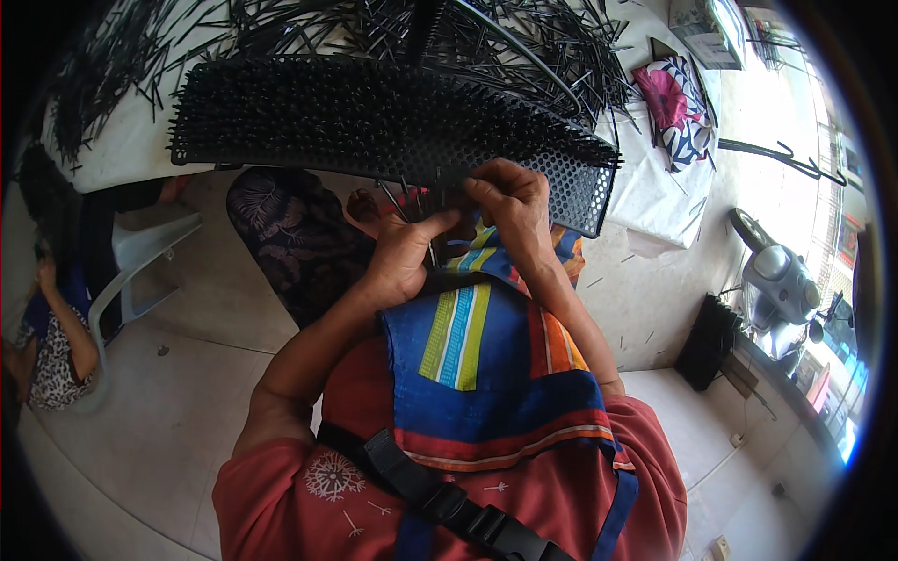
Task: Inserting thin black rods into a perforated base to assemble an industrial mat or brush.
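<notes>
Left hand [404,251] pinches thin dark sticks [392,200]; right hand [514,198] close beside, fingertips bunched, can't tell from here on what. Black perforated tray [582,192], bristling with spikes, sits just ahead. Loose black sticks [561,58] heaped beyond.

Left hand [404,249] and right hand [517,200] nearly meet, right fingertips [480,188] seemingly pinched.

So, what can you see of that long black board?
The black board looks like plastic, long and perforated, bristling with dark pegs except for bare holes toward its near right. It sits at the white-covered table's near edge. The right hand overlaps its near edge; whether it touches is unclear.
</notes>
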{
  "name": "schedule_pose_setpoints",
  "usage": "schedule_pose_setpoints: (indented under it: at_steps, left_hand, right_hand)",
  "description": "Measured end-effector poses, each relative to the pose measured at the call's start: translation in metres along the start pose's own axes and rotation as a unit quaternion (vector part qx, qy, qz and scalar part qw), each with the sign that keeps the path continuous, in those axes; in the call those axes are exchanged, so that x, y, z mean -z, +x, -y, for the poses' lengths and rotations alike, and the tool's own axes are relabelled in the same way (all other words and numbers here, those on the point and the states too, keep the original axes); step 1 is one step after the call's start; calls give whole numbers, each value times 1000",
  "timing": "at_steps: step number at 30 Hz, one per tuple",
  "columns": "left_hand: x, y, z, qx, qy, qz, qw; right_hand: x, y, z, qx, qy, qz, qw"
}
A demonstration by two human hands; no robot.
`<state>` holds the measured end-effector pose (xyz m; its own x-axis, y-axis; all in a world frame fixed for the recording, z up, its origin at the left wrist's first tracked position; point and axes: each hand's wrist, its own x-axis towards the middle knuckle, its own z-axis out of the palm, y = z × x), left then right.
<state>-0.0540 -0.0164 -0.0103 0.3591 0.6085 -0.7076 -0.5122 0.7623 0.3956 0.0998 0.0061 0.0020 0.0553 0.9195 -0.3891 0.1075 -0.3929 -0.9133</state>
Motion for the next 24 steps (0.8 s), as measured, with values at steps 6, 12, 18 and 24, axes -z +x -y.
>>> schedule_pose_setpoints:
  at_steps: [6, 12, 18, 24]
  left_hand:
    - [15, 1, -2, 5, 8, -52, 999]
    - [19, 3, -6, -8, 30, -48, 998]
    - [19, 0, -6, -8, 46, -39, 998]
    - [22, 4, -6, -27, 21, -21, 999]
  right_hand:
    - [-8, 19, 6, 141, -22, -96, 985]
    - [-10, 19, 17, 87, -6, -90, 992]
    - [-20, 24, 15, 186, 8, -150, 971]
    - [-26, 44, 16, 335, -202, -145, 909]
